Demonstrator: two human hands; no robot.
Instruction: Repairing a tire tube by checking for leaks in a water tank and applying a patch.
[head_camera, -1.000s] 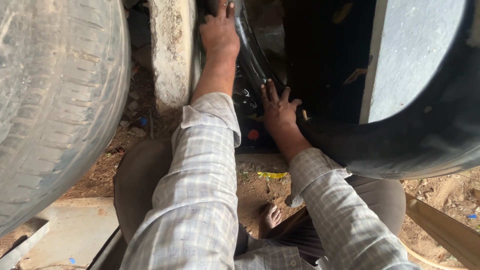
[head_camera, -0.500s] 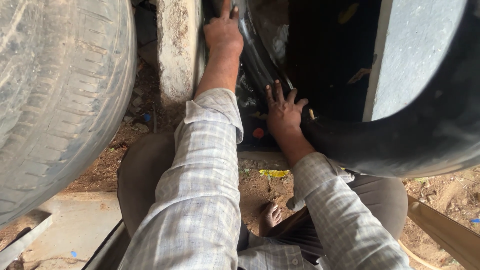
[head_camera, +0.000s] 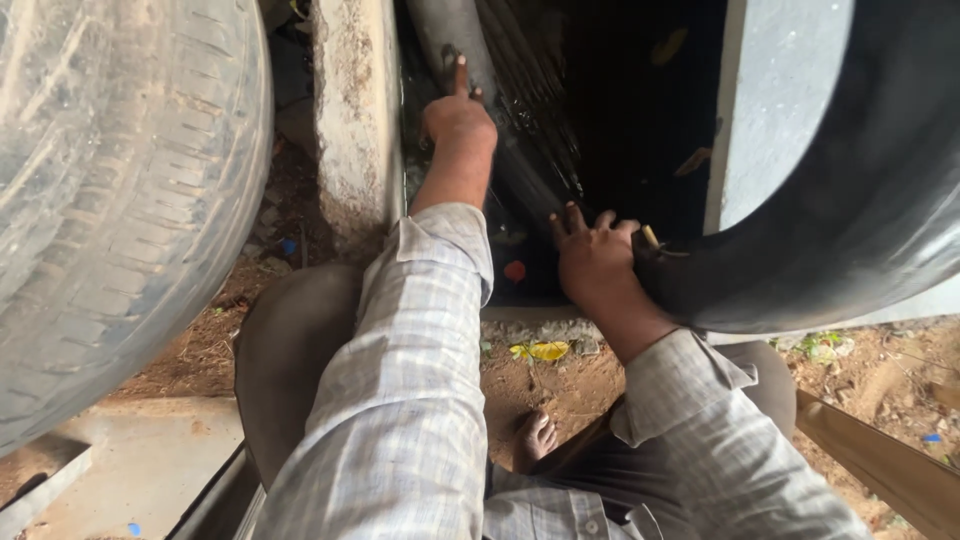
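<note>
Overhead, seated position, both arms in checked shirt sleeves reaching forward. Left hand (head_camera: 457, 118): loosely curled, one finger extended and pressed against a black rubber tube (head_camera: 520, 150) running up into shadow between a concrete post (head_camera: 355, 120) and a grey panel (head_camera: 775, 100); whether the other fingers grip anything cannot be told. Right hand (head_camera: 597, 262): fingers spread, palm flat on the tube's lower stretch, touching the rim of a large black tyre (head_camera: 850, 230) at right, whose upper part is cut off by the frame. Worn grey tyre (head_camera: 110, 200) at left, also cut off. Interior behind the tube: too dark to read, possibly more rubber. Small red item (head_camera: 514, 271) below the tube, unidentifiable. Bare foot (head_camera: 535, 438) and yellow leaf (head_camera: 545, 351) on reddish dirt.
</note>
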